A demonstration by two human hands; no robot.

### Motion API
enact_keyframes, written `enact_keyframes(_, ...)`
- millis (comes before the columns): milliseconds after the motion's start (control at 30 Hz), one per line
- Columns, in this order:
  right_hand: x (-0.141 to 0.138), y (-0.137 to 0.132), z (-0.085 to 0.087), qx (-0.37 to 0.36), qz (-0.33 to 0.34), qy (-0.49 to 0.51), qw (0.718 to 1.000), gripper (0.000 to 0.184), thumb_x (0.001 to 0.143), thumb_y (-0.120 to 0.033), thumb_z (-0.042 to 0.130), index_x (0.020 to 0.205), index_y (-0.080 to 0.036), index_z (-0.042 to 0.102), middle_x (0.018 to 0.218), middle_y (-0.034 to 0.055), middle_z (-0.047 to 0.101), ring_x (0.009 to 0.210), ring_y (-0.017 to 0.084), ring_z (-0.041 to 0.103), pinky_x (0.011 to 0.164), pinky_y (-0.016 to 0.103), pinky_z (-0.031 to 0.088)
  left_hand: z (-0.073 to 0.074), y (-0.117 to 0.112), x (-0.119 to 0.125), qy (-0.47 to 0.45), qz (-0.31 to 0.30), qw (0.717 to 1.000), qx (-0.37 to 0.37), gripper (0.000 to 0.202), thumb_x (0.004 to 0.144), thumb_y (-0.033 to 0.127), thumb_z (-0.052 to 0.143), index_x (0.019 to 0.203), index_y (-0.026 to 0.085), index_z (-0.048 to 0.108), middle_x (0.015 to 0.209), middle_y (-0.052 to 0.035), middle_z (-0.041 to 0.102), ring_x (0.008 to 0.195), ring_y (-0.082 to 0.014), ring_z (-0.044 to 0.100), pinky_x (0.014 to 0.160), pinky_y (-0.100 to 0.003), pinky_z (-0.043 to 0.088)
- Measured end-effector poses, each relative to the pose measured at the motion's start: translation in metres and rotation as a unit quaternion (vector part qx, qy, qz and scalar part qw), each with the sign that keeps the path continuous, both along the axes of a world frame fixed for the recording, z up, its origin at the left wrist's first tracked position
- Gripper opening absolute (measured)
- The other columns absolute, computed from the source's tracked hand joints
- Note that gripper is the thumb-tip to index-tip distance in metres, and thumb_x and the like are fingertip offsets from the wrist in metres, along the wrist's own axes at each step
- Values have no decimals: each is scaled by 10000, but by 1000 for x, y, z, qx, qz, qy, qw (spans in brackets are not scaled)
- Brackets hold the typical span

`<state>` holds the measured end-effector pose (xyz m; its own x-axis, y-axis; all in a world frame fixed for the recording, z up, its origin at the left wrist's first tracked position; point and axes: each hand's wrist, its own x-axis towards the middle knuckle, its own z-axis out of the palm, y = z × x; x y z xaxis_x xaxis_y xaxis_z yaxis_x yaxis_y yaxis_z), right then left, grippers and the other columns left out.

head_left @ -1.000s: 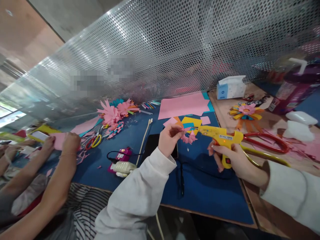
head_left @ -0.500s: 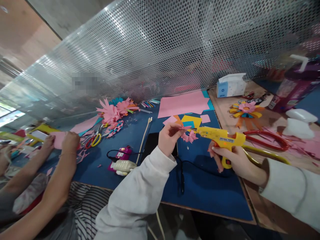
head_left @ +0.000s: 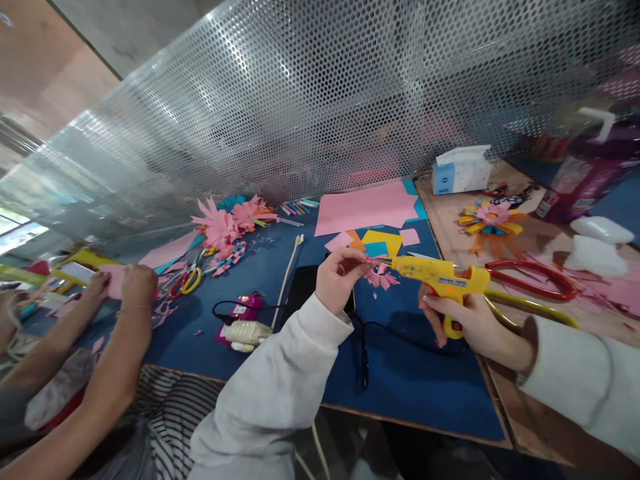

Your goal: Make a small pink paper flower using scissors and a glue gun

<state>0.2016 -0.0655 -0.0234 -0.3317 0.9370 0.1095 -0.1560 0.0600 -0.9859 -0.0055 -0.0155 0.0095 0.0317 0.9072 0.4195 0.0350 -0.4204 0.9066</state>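
Observation:
Between thumb and fingertips, my left hand pinches a small piece of pink cut paper above the blue mat. Part of that paper is hidden by my fingers. A yellow hot glue gun is gripped by its handle in my right hand, and its nozzle points left at the pink paper, at or very close to it. An orange light glows on the gun's side. Beneath my left wrist lies a black flat device, and the gun's black cable crosses the mat.
Behind my hands lie a pink sheet and yellow paper. Scissors with red and yellow handles rest at right, near a tissue box and a paper flower. Further left are a purple power strip and another person's hands.
The pink paper has turned slightly in my left fingers, showing more of its fringe below. The glue gun has barely shifted. The neighbour's hands are almost in the same place.

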Motion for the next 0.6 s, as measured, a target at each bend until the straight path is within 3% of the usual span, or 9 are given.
enact_keyframes(600, 0, -2, 3, -13, -5, -17, 1000, 210, 838, -373, 543, 724, -198, 520, 354, -57, 533, 328, 97, 483, 432, 236, 372, 2, -2, 1, 17, 15, 996, 85, 119, 688, 229, 749, 713, 184, 642, 725, -11, 622, 711, -133, 615, 671, -278, 539)
